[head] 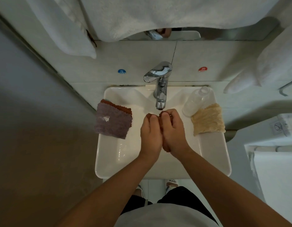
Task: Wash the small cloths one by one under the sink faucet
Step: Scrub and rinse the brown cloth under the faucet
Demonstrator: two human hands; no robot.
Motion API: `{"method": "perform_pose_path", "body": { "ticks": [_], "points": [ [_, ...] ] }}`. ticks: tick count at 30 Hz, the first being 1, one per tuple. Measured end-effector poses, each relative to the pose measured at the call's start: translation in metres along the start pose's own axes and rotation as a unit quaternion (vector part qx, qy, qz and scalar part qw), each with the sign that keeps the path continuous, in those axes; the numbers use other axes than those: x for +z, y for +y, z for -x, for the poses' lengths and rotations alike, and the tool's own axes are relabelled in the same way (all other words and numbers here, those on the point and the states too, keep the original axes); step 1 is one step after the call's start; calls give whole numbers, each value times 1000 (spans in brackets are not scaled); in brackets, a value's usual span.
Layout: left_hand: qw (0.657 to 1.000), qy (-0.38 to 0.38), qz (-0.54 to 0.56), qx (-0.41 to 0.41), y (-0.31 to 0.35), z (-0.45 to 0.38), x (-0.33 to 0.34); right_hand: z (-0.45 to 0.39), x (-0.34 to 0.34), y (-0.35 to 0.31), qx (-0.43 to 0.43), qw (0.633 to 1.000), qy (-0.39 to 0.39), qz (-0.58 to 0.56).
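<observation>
Left hand [151,135] and right hand [174,130], fingers curled, together grip a brown cloth [161,126] over the sink [109,154], just below the faucet [160,95]. Purple cloth [112,122] lies on the left rim, yellow cloth [207,119] on the right, beside a bottle [195,101].

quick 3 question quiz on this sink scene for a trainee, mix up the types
1. True or false: both hands grip a brown cloth below the faucet.
2. What lies on the sink's right rim, next to the bottle?
A. purple cloth
B. beige cloth
C. sponge
3. Fill in: on the left rim, the purple cloth lies on top of a ____ cloth.

Key:
1. true: the left hand and the right hand are pressed together around it.
2. B, the beige cloth.
3. brown, the second brown cloth.
</observation>
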State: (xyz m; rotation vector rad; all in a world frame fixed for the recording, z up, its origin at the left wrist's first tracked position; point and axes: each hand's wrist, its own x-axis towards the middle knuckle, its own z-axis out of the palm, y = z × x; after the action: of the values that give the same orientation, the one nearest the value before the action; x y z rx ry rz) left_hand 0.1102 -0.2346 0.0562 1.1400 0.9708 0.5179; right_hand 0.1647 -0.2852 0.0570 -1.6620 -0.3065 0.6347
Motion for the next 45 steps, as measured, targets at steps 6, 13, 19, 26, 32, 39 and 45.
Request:
{"method": "perform_pose_path", "body": {
  "ticks": [6,13,19,26,32,39,45],
  "points": [
    [999,35,4,-25,0,-23,-5,-1,7,-4,-27,998,-41,42],
    [999,38,-8,-28,-5,-25,-14,17,12,9,-54,996,-62,40],
    [998,-11,-54,-9,-4,-12,-8,-2,5,7,1,999,4,35],
    [999,-4,-26,-20,-4,-15,-7,-5,1,4,7,996,-67,58],
    [999,-20,-38,-2,-1,-14,-11,2,1,4,-1,996,-65,58],
    [1000,-10,-3,23,8,-12,-14,15,1,-5,-25,997,-71,13],
    [999,11,-34,17,9,-9,-12,21,5,-4,-14,999,-50,-17]
  ]
}}
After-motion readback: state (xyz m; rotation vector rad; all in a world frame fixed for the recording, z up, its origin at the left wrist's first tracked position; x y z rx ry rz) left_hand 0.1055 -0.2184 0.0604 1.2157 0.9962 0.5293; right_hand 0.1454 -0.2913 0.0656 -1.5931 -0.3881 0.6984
